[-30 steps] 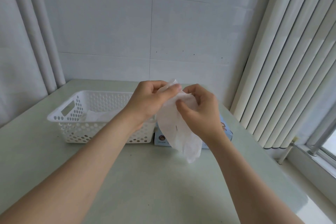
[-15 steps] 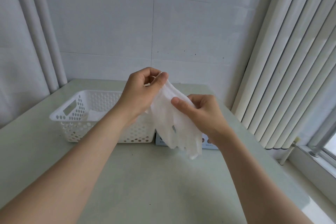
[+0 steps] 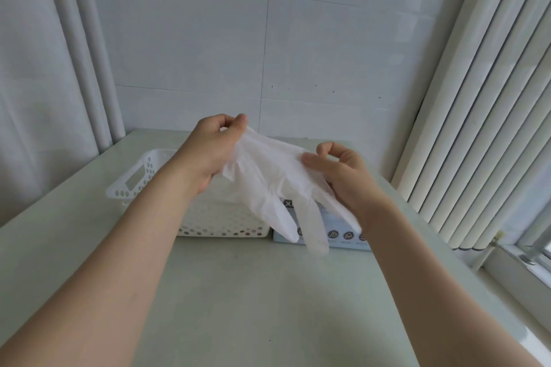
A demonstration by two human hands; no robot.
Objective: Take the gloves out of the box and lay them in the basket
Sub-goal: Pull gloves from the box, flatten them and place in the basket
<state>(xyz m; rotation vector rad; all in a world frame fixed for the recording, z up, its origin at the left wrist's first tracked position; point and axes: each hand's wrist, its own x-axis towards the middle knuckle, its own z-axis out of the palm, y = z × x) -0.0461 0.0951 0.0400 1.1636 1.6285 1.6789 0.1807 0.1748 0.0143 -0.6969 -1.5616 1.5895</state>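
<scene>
A thin white glove (image 3: 269, 185) hangs spread in the air between my hands, fingers pointing down. My left hand (image 3: 208, 152) pinches its cuff at the upper left. My right hand (image 3: 340, 176) pinches the glove's right edge with thumb and fingers. Below and behind my left hand stands the white perforated basket (image 3: 140, 179), with pale material dimly visible inside. The light blue glove box (image 3: 337, 235) lies right of the basket, mostly hidden by the glove and my right wrist.
The pale green table (image 3: 268, 292) runs to a tiled wall at the back. White pipes stand at the back left. Vertical blinds (image 3: 477, 128) and a window sill close off the right side.
My hands have drawn apart and the crumpled glove has opened out flat. My left hand rose and my right hand moved right and down.
</scene>
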